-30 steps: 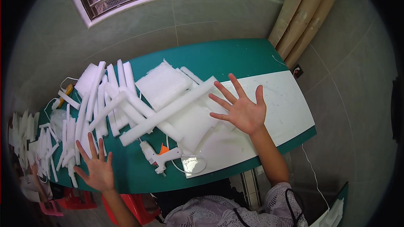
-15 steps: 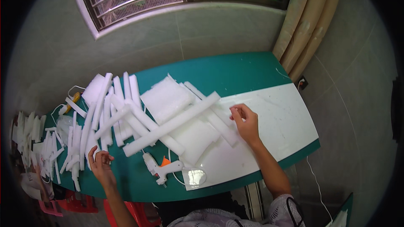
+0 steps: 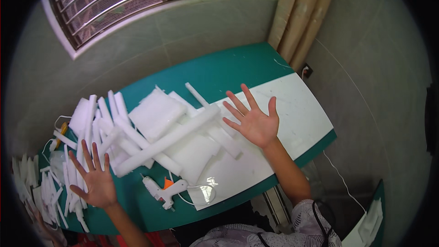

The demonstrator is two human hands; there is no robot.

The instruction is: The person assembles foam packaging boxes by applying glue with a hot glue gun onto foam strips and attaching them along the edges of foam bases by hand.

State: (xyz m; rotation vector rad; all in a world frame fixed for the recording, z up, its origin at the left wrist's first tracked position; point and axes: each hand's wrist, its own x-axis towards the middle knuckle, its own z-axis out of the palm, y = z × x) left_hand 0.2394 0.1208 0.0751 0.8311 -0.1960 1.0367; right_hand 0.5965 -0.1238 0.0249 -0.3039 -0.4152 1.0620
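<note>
Both my hands are raised above the table with fingers spread and palms showing, holding nothing. My left hand point(image 3: 98, 185) is over the left part of the table, in front of a heap of white foam strips point(image 3: 93, 114). My right hand point(image 3: 257, 126) is above a white board point(image 3: 292, 123), just right of one end of a long foam bar point(image 3: 169, 141). That bar lies slantwise across other strips and foam sheets point(image 3: 157, 113). Between my hands, nearer the front edge, a white hot glue gun point(image 3: 164, 191) with an orange trigger rests on its side.
The table top point(image 3: 219, 73) is green with a curved outline. Thinner foam strips point(image 3: 50, 194) and a yellow-handled tool point(image 3: 61, 133) lie at the left. A window, a beige curtain point(image 3: 304, 13) and a wall socket point(image 3: 307, 70) are behind. A white cord point(image 3: 340, 176) hangs at the right.
My fingers have gone from bent to fully spread, and both palms now show. The whole view has shifted and tilted; the foam and glue gun appear to lie as before.
</note>
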